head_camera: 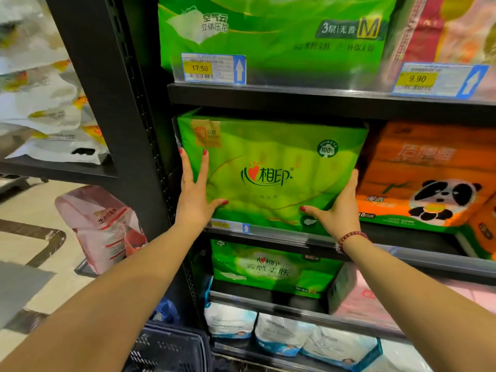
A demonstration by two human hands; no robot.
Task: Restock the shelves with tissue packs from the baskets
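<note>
We have the green tissue pack [271, 170] on the middle shelf [295, 238], its front face toward us and its lower edge over the shelf lip, just beside the orange panda pack [426, 181] on its right. Our left hand [194, 194] lies flat and spread against the pack's left front, thumb under its lower edge; our right hand [339, 208] cups the lower right corner, fingers going round the side. Both hands are wide open, pressing on the pack rather than closed around it.

We judge this to be the seating step: the pack is in its slot but perhaps not fully home. Next we would push it squarely back until it clears the price tag [230, 226], then let go and reach down to the dark basket [166, 350] below for another.
</note>
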